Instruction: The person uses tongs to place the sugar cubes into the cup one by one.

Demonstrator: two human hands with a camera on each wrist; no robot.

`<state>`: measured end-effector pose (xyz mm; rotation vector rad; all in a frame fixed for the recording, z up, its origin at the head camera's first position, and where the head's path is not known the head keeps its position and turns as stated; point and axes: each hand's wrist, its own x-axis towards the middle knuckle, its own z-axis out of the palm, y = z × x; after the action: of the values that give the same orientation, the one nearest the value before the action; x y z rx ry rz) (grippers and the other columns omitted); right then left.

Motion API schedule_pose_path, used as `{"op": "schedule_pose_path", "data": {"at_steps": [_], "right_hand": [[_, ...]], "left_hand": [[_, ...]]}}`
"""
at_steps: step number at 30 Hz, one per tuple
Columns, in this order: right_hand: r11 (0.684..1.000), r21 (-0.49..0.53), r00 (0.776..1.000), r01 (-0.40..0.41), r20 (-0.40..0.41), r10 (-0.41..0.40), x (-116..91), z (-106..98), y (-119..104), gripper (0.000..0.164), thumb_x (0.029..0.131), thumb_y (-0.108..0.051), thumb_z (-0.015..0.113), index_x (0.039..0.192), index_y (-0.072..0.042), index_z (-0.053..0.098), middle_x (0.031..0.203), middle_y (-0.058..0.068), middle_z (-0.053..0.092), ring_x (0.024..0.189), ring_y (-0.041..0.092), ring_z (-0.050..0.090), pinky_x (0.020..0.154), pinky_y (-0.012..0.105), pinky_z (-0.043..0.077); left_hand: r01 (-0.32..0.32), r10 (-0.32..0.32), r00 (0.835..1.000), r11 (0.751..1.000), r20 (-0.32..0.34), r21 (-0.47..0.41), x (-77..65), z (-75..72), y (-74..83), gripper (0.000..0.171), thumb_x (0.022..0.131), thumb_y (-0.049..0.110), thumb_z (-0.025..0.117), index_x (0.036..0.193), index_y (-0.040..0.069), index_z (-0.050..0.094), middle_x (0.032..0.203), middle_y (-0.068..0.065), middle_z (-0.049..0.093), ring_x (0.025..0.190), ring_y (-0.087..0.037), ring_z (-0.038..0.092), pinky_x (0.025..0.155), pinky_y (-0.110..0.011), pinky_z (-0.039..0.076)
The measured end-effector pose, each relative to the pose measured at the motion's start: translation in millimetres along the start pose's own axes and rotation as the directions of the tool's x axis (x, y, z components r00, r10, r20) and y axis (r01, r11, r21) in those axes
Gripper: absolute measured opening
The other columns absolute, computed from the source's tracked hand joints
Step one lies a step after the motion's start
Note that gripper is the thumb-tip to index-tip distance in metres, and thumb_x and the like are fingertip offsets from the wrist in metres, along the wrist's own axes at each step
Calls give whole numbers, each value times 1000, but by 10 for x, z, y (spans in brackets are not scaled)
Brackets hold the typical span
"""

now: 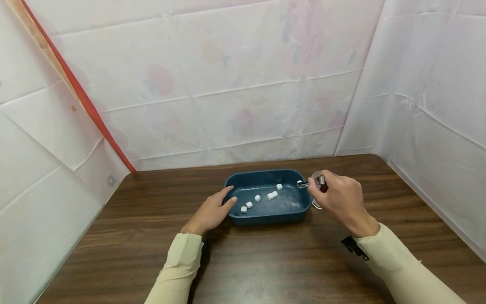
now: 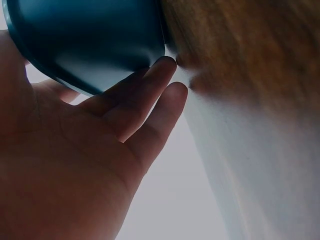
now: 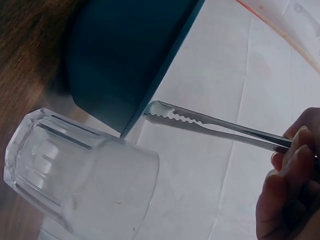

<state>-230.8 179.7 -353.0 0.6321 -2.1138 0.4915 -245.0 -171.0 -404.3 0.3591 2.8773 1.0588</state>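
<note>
Metal tongs (image 3: 215,134) hold a white cube (image 3: 161,109) between serrated tips, by the right rim of a blue tray (image 1: 270,220); the right hand (image 1: 341,202) grips them with curled fingers. Other white cubes (image 1: 257,198) lie in the tray. A clear glass (image 3: 112,177) stands just beside its right end. The left hand (image 1: 210,211), fingers loosely extended, touches its left end.
</note>
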Motion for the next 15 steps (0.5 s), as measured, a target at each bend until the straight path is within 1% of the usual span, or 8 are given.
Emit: {"op": "schedule_pose_path", "data": {"at_steps": [6, 10, 15], "right_hand": [[1000, -9, 1000, -3, -15, 3, 2, -24, 8, 22, 87, -21, 65, 75, -3, 63, 51, 0, 53, 41, 8, 41, 38, 29, 35], [1000, -15, 1000, -6, -26, 5, 29, -61, 28, 23, 87, -20, 65, 71, -3, 61, 49, -1, 50, 40, 8, 37, 38, 29, 32], [1000, -25, 999, -14, -34, 13, 61, -106, 50, 27, 87, -21, 65, 67, -3, 59, 49, 0, 49, 40, 9, 35, 38, 28, 30]], "left_hand": [[-1, 1, 1000, 1000, -4, -2, -13, 11, -6, 60, 105, 46, 47, 157, 18, 37, 157, -6, 38, 143, -30, 37, 114, -56, 31], [-3, 3, 1000, 1000, 1, -1, -6, 8, -2, 61, 105, 48, 47, 157, 17, 36, 157, -7, 38, 143, -30, 37, 114, -56, 31], [-4, 4, 1000, 1000, 1, -3, -2, 4, 1, 62, 105, 49, 47, 157, 17, 36, 157, -7, 38, 143, -30, 37, 113, -56, 32]]}}
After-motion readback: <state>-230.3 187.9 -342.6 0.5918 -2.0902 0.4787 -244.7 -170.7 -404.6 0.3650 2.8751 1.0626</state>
